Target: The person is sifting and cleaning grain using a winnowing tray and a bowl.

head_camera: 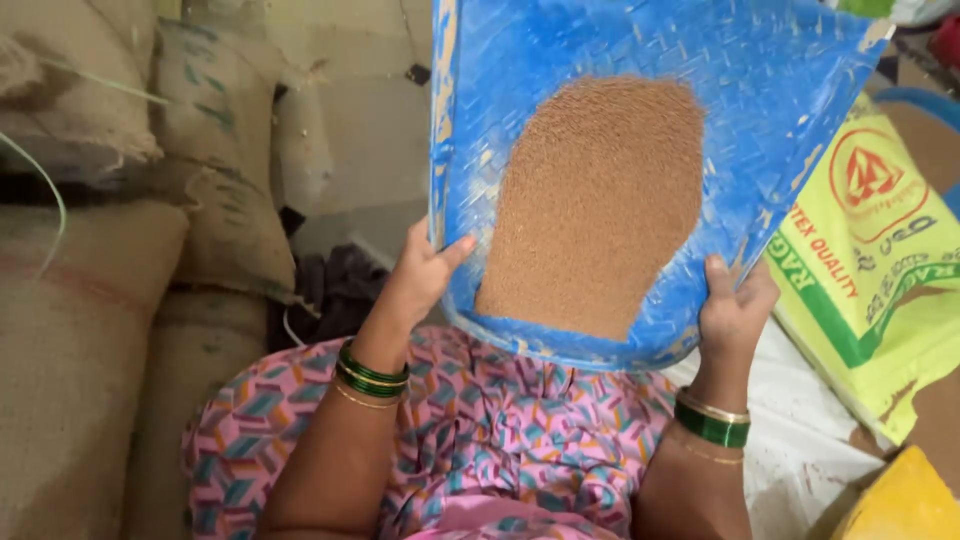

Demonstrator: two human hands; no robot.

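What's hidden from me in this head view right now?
- Far end of the blue woven tray: cut off by the top edge.
- Fingers of the left hand and right hand: behind the tray; only thumbs show.
- Single grains in the brown grain heap: too small to distinguish.
- Yellow-green sack: cut by the right edge.

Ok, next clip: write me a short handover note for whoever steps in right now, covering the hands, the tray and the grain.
Left hand: grips the near left edge of the blue woven tray, thumb on top.
Right hand: grips the near right edge the same way.
Tray: held up over the lap, away from the sacks on the left and the yellow bag on the right.
Grain: one brown heap in the tray's middle, none seen spilling.
Done: grain loaded and gathered.
Left: cannot tell from this view.
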